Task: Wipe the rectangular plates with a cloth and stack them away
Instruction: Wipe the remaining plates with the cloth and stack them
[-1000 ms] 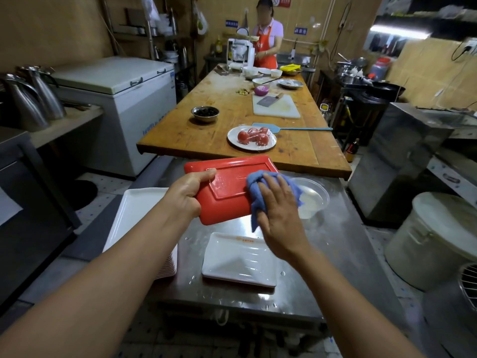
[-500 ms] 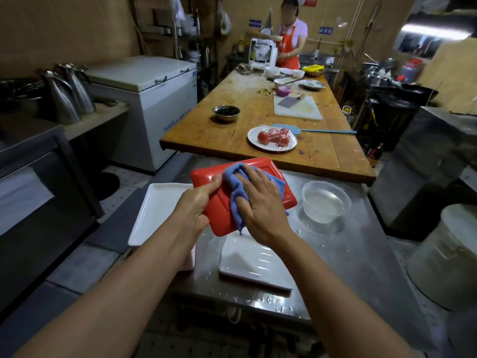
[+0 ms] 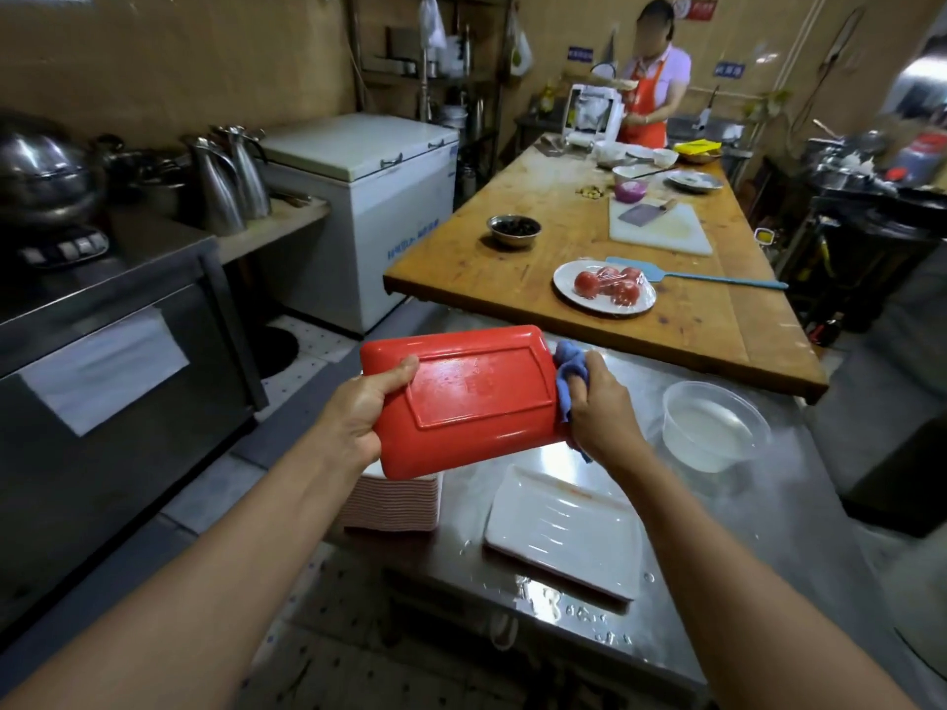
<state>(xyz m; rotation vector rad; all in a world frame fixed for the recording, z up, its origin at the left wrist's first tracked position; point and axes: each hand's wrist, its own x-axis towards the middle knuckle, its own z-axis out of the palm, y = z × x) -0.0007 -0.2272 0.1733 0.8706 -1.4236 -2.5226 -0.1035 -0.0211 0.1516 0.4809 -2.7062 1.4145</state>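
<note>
My left hand (image 3: 358, 407) grips red plate (image 3: 464, 399) underside-up; right hand (image 3: 602, 409) fingers pinch blue cloth (image 3: 566, 366) on its edge.

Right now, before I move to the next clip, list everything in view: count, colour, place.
rectangular plate: 1, red, held up underside showing above the steel table
cloth: 1, blue, at the red plate's right edge
flat plate: 1, white, wet, on the steel table
plate stack: 1, pale, at the table's left edge below the red plate
tub: 1, clear, on the table to the right
wooden table: 1, brown, beyond
tomato plate: 1, white, on the wooden table
dark bowl: 1, metal, wooden table
cutting board: 1, white, with a cleaver
chest freezer: 1, white, left
jugs: 2, steel, left counter
person in apron: 1, far end
hands: left hand grips the red plate; right hand grips the cloth
</note>
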